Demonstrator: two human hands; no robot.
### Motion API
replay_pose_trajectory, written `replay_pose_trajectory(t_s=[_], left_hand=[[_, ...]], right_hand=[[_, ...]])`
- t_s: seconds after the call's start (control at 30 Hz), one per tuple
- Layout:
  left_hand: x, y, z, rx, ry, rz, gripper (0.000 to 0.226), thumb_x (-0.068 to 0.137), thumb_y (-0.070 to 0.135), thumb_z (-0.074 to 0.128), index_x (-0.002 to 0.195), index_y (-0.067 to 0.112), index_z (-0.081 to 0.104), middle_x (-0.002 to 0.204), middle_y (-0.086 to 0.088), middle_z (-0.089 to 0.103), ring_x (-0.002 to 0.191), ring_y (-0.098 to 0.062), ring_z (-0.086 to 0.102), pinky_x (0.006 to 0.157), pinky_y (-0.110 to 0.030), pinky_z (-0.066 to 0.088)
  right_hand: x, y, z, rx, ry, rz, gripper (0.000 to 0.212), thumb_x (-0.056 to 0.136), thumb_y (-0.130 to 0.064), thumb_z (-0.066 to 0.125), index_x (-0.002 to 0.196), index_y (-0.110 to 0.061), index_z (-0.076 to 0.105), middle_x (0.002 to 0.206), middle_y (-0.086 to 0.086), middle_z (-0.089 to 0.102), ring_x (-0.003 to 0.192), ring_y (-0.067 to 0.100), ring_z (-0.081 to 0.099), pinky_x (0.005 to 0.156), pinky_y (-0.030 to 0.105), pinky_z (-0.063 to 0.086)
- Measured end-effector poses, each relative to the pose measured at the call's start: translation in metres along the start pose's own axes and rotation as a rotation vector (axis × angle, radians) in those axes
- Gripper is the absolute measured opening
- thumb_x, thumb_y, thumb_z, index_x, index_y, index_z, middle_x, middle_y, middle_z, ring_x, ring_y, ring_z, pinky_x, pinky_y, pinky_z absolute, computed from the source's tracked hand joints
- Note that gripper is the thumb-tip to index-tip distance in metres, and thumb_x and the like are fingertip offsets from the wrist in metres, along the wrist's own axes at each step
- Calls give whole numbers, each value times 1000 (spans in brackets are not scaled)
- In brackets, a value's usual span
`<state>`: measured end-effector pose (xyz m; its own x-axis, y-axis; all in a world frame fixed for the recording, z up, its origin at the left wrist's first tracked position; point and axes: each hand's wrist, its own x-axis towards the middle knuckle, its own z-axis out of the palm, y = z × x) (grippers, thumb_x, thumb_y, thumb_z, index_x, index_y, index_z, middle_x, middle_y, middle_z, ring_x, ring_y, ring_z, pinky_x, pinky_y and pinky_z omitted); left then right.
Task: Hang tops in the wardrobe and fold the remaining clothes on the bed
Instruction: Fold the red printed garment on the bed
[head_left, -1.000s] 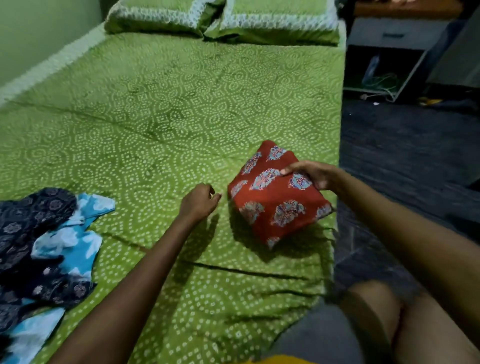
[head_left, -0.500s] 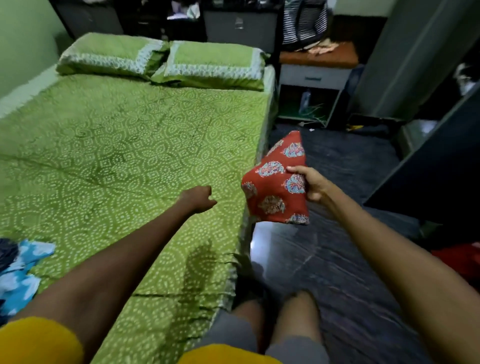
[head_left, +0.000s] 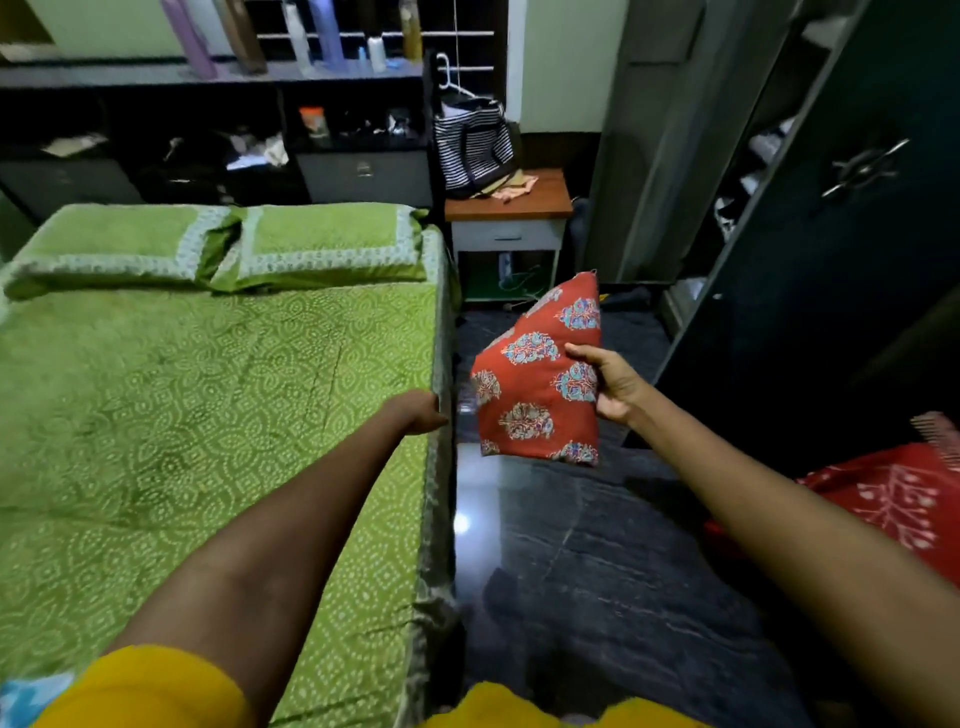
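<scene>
Gripping a folded red garment (head_left: 535, 384) by its right edge, the right hand (head_left: 610, 387) was seen held out over the dark floor (head_left: 597, 561), thumb on the near face and fingers hidden behind the cloth. The garment, printed with blue and pink motifs, hung in the air with one corner pointing up, clear of the bed (head_left: 208, 415) and just right of its edge. To the left of it, the left hand (head_left: 418, 413) was curled into a loose fist at the bed's edge, holding nothing; whether it touched the cover could not be told. Beyond the right hand, an open wardrobe (head_left: 831, 234) was seen, and near that forearm a red patterned cloth (head_left: 893, 499) lay low. Two pillows (head_left: 223, 244) were set at the bed's far end.
</scene>
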<state>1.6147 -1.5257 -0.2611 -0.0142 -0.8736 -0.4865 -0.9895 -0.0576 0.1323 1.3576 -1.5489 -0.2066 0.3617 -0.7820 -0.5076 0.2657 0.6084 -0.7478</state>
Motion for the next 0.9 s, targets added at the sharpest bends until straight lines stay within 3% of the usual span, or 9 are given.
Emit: replay_pose_trajectory(t_s=[0.03,0.13,0.17,0.23,0.3,0.53,0.73,0.9], left_hand=[[7,4,-7,9,14,0,43,95,34,49,119,-2,58,122,-22,59,112,-32,55,83,-33,44],[29,13,-22,27,40,6,44,95,34,50,117,-3,59,120,-22,60,111,-33,56,81,-33,44],[39,14,-29,36,53,13,43,95,33,51,116,-3,59,119,-22,60,110,-32,56,80,-33,44],[64,14,-44,59,73,22,43,94,34,52,117,-2,58,120,-21,60,111,-32,56,81,-34,45],[90,15,-59,82,63,39,44,93,35,52,120,0,57,123,-19,58,113,-32,55,83,-35,45],[222,23,-137,138,73,143,43,93,34,52,113,-3,60,121,-22,59,110,-34,56,85,-38,46],[318,51,-211,224,39,272,38,92,29,52,115,0,61,122,-20,60,111,-32,56,84,-34,46],[404,89,-251,280,3,341,43,93,36,53,118,3,59,124,-17,58,113,-31,55,86,-34,46]], right_hand=[[4,-7,-2,9,-2,-13,25,78,-17,64,100,-7,59,78,10,73,67,22,71,59,37,59],[23,-24,-9,23,-12,-56,56,47,-18,88,95,-5,63,81,13,73,69,25,71,58,39,59],[31,-32,-10,28,-10,-72,51,51,-18,86,95,-6,63,81,12,73,68,24,71,59,38,59],[53,-47,-13,43,35,-78,21,78,-15,66,97,-7,60,76,9,72,65,22,70,58,35,59],[77,-62,-16,51,79,-79,12,88,-14,55,98,-9,59,73,7,72,63,21,70,57,32,58],[169,-135,-29,49,198,-188,12,88,-15,56,98,-9,60,75,6,72,75,22,66,68,37,54],[229,-214,-44,145,302,-244,10,90,-14,53,92,-9,61,72,7,73,63,19,69,73,38,53],[279,-261,-75,202,391,-304,8,88,-13,56,90,-9,62,73,6,73,62,20,70,77,40,52]])
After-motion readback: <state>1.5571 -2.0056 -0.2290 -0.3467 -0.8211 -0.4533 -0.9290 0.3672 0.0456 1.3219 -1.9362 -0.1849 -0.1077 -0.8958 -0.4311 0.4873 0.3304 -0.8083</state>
